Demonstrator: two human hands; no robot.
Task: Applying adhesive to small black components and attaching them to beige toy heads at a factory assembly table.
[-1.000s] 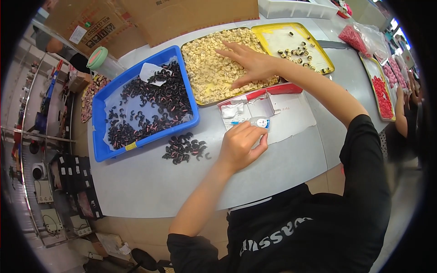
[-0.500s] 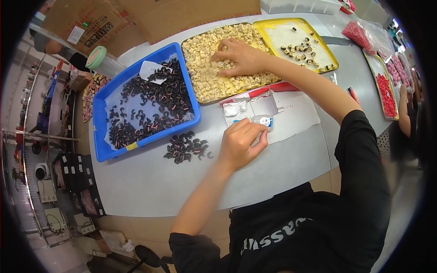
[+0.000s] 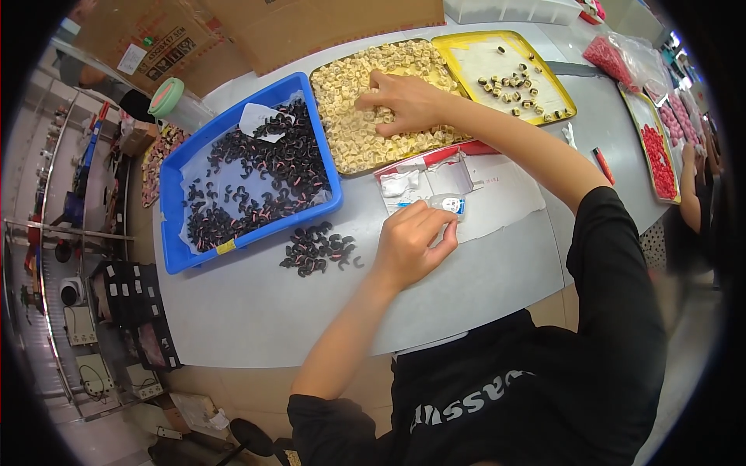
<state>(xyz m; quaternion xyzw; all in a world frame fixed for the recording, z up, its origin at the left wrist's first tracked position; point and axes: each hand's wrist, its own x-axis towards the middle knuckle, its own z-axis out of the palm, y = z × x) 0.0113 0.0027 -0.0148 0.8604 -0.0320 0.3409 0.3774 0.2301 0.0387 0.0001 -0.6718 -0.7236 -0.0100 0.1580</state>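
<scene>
My left hand point(image 3: 412, 242) is closed over the table, thumb and fingertips brought together; what they hold, if anything, is hidden. Just beyond its knuckles is a small clear bottle point(image 3: 448, 205) with a printed label, partly behind the hand. My right hand point(image 3: 408, 103) reaches over a tray of small beige pieces point(image 3: 350, 140), its fingers and thumb spread and bent down among them. Left of that tray, a blue tub point(image 3: 338, 190) holds many black curved pieces point(image 3: 233, 155), some with pink on them. A loose pile of black curved pieces point(image 3: 315, 248) lies on the table near my left hand.
A yellow-rimmed tray point(image 3: 571, 105) with several black-and-beige pieces adjoins the beige tray. A flattened white box point(image 3: 505, 190) and a red marker point(image 3: 603, 166) lie nearer me. Cardboard boxes point(image 3: 334, 31) stand behind. At far right are red pieces point(image 3: 659, 159) and another person's arm point(image 3: 689, 186).
My right hand has shifted slightly among the beige pieces, and its fingers have bent further. My left hand looks unchanged.
</scene>
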